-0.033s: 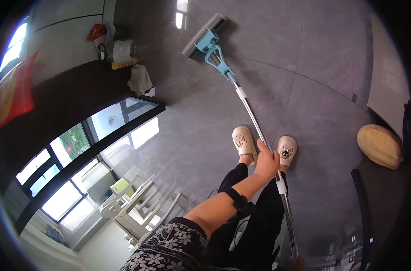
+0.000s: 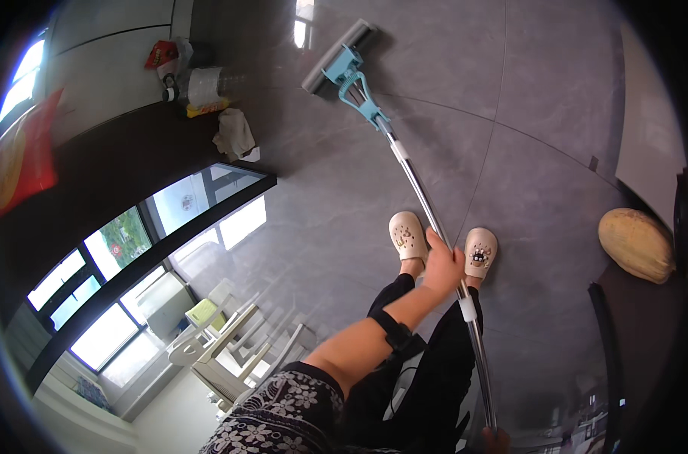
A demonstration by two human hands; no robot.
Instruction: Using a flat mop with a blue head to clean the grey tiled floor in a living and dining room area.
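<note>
A sponge mop point(image 2: 414, 170) slants across the view, its silver pole running from my body out to a light blue frame and a grey sponge roller head that rests on the floor ahead. My left hand point(image 2: 444, 265) wraps round the middle of the pole, just above a white collar. At the lower edge my right hand point(image 2: 497, 439) closes round the pole's near end; only a small, dark part of it shows. My feet, in beige clogs point(image 2: 409, 236), stand on either side of the pole.
Grey tiles point(image 2: 556, 151) cover the floor. On the left is a dark counter point(image 2: 117, 170) with a cloth point(image 2: 234, 135), a clear bottle point(image 2: 204, 85) and packets. White chairs point(image 2: 242, 340) stand at the lower left. A large yellow melon point(image 2: 636, 244) lies at the right.
The mop head and my left hand have shifted very slightly to the left. Both hands keep their hold on the pole.
</note>
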